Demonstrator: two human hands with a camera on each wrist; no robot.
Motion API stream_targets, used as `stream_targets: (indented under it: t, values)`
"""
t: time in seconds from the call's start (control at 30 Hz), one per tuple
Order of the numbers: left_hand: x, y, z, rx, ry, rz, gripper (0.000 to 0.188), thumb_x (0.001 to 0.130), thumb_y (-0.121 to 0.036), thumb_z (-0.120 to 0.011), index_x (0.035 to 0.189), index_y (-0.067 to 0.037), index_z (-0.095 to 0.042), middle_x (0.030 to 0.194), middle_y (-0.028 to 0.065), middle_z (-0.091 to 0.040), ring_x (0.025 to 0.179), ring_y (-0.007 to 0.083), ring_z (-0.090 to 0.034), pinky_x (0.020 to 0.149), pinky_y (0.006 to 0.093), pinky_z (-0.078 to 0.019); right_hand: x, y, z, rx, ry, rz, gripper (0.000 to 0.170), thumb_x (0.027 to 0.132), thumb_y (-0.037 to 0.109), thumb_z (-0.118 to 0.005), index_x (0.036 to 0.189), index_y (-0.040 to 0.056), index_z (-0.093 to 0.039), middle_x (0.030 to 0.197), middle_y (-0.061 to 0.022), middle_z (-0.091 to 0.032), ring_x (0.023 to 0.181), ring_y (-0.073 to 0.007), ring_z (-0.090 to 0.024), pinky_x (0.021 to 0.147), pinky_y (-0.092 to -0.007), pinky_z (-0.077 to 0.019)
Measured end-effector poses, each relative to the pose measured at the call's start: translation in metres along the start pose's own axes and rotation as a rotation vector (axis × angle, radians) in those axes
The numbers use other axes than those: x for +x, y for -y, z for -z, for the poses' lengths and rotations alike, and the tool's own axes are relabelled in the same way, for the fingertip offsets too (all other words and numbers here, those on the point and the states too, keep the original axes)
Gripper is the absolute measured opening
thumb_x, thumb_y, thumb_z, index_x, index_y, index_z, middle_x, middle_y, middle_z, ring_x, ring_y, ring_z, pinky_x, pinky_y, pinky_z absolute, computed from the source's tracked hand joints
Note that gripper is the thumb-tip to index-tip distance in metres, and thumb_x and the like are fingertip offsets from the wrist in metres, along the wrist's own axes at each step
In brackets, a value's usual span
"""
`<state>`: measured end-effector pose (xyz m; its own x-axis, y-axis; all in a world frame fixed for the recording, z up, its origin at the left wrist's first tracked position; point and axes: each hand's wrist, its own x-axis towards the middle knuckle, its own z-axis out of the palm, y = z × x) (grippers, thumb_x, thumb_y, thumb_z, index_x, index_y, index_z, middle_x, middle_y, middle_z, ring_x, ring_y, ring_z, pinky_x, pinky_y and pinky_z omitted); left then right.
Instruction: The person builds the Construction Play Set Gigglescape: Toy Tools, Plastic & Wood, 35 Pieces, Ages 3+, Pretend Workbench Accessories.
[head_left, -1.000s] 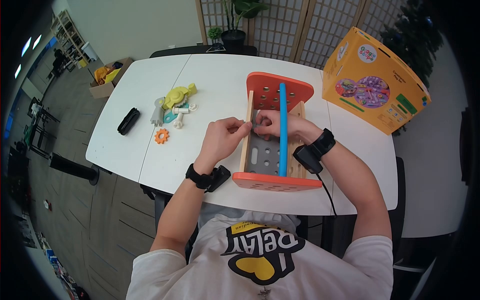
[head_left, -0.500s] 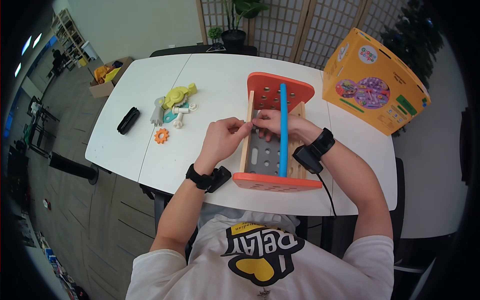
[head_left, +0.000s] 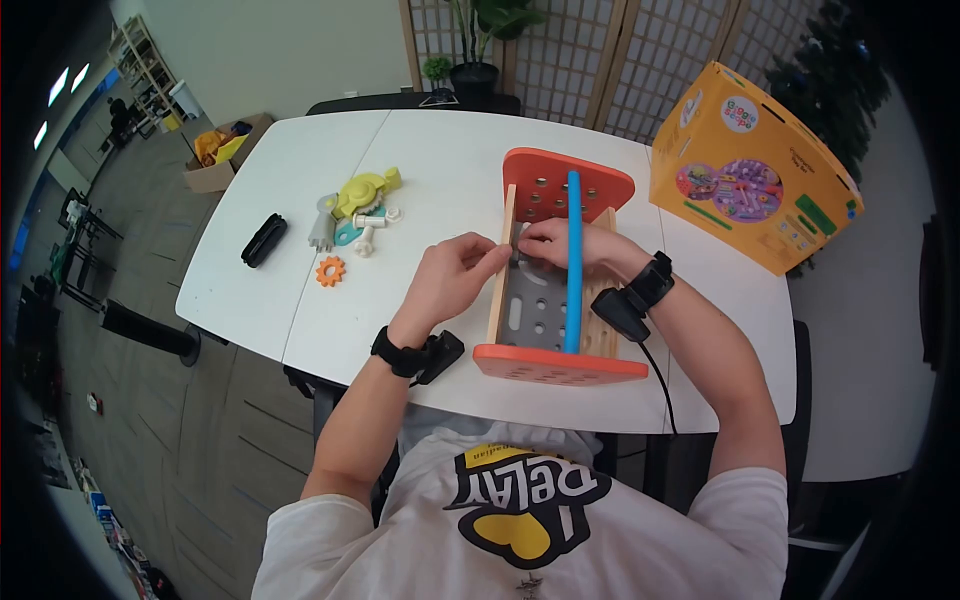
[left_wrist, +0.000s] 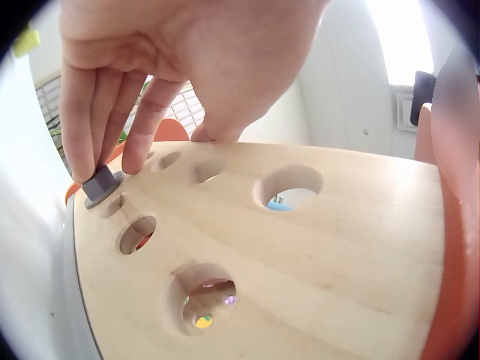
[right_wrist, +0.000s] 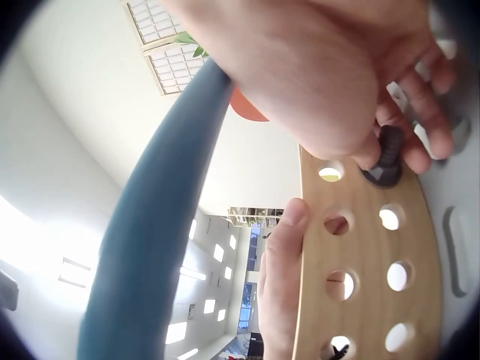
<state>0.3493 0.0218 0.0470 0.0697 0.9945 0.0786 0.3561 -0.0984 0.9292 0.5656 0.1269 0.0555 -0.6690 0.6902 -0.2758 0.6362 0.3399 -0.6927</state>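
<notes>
Both hands are working at one wooden side panel (left_wrist: 330, 262) of the toy toolbox, which is standing on the white table (head_left: 250, 310). The left hand (head_left: 447, 282) is reaching down the panel's outer face, thumb resting on the top edge, fingers bending only slightly, their tips closing on a grey piece (left_wrist: 101, 185) from either side. And inside, the right hand (head_left: 598, 246) is coming under the blue bar (head_left: 574, 300), thumb and finger pinching a dark threaded piece (right_wrist: 390, 146) against the panel's inner face, other fingers spreading loosely; whether the two pieces are joining through the hole, I cannot tell. Now the lettering: the orange-yellow box (head_left: 720, 235) at the far right is showing "Giggle" on its round white logo, the second word staying uncertain, the smaller print blurring. The white shirt (head_left: 400, 540) is carrying "RELAY" in bold letters above a yellow heart. Over on the left, an orange gear (head_left: 330, 271), a yellow piece (head_left: 365, 193) and white screws (head_left: 365, 240) are lying near a black case (head_left: 264, 240).
</notes>
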Motion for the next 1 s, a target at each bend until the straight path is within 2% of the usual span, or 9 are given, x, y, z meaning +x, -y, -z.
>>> stream_targets:
  t: [0.17,0.2,0.33,0.43,0.63,0.67,0.8,0.9,1.0]
  values:
    - [-0.027,-0.006,0.015,-0.071,0.14,-0.364,0.055,0.09,-0.049,-0.077,0.122,-0.004,-0.069,0.153,0.0225,-0.052,0.141,0.036,-0.051,0.113,0.0464,-0.0426,-0.052,0.009,0.031,-0.372,-0.188,0.156,0.03,0.103,0.024,-0.057,0.119,0.001,-0.067,0.105,-0.017,-0.07,0.095,-0.0297,-0.067,0.085,-0.044,-0.0523]
    - [-0.035,-0.014,0.017,-0.163,0.173,-0.406,0.063,0.079,-0.058,-0.083,0.114,-0.007,-0.073,0.155,0.0222,-0.05,0.145,0.0413,-0.045,0.12,0.052,-0.0329,-0.061,0.008,0.043,-0.427,-0.201,0.186,0.03,0.101,0.024,-0.059,0.119,0.0019,-0.067,0.106,-0.018,-0.07,0.096,-0.0306,-0.068,0.085,-0.0428,-0.0533]
    - [-0.053,-0.032,0.027,-0.01,0.413,-0.67,0.051,0.067,-0.049,-0.092,0.093,-0.007,-0.079,0.151,0.0201,-0.055,0.142,0.0421,-0.048,0.117,0.0534,-0.0365,-0.091,0.021,0.07,-0.289,-0.449,0.153,0.031,0.098,0.023,-0.061,0.121,0.003,-0.067,0.114,-0.0181,-0.069,0.102,-0.0306,-0.067,0.088,-0.0416,-0.0531]
    - [-0.055,-0.023,0.031,0.056,0.404,-0.609,0.037,0.075,-0.038,-0.09,0.091,-0.006,-0.079,0.146,0.019,-0.06,0.139,0.0408,-0.051,0.115,0.0519,-0.0396,-0.086,-0.002,0.075,-0.43,-0.771,0.326,0.033,0.102,0.027,-0.06,0.123,0.0016,-0.066,0.116,-0.0161,-0.069,0.104,-0.028,-0.066,0.091,-0.0407,-0.0524]
    - [-0.043,-0.002,0.058,-0.08,0.266,-0.409,0.031,0.082,-0.032,-0.086,0.091,-0.004,-0.077,0.139,0.0161,-0.065,0.132,0.0332,-0.058,0.112,0.0473,-0.0434,-0.085,-0.028,0.064,0.026,-0.661,0.146,0.045,0.107,0.041,-0.057,0.126,0.0005,-0.065,0.109,-0.0113,-0.071,0.097,-0.02,-0.067,0.09,-0.0362,-0.0519]
    - [-0.04,0.005,0.066,-0.095,0.231,-0.371,0.025,0.083,-0.019,-0.085,0.101,-0.005,-0.074,0.136,0.0136,-0.067,0.128,0.0281,-0.061,0.108,0.0438,-0.0475,-0.086,-0.031,0.067,0.037,-0.65,0.123,0.046,0.107,0.041,-0.057,0.126,0.0004,-0.065,0.107,-0.01,-0.07,0.096,-0.0186,-0.067,0.089,-0.0348,-0.0518]
    - [-0.028,0.03,0.074,-0.153,-0.076,-0.243,0.047,0.092,-0.03,-0.08,0.126,-0.002,-0.065,0.13,0.0142,-0.069,0.123,0.0232,-0.063,0.102,0.0371,-0.0494,-0.094,-0.048,0.079,0.113,-0.569,0.035,0.048,0.107,0.044,-0.055,0.125,0.0009,-0.067,0.101,-0.0061,-0.069,0.092,-0.0145,-0.065,0.085,-0.0299,-0.0513]
    - [-0.026,0.031,0.074,-0.088,-0.246,0.003,0.037,0.096,-0.026,-0.076,0.119,0.002,-0.067,0.118,0.0135,-0.073,0.109,0.02,-0.07,0.09,0.0337,-0.0559,-0.095,-0.047,0.078,0.335,-0.504,-0.087,0.055,0.108,0.051,-0.049,0.125,0.0024,-0.068,0.104,-0.0074,-0.069,0.094,-0.0161,-0.066,0.084,-0.0297,-0.0514]
    - [-0.025,0.028,0.071,0.008,-0.142,0.228,0.058,0.105,-0.05,-0.057,0.109,0.006,-0.072,0.098,0.0136,-0.076,0.087,0.0193,-0.075,0.067,0.0288,-0.0567,-0.09,-0.046,0.071,0.456,-0.479,-0.243,0.067,0.108,0.06,-0.039,0.13,0.0033,-0.066,0.115,-0.0112,-0.069,0.102,-0.0199,-0.067,0.088,-0.0328,-0.0519]
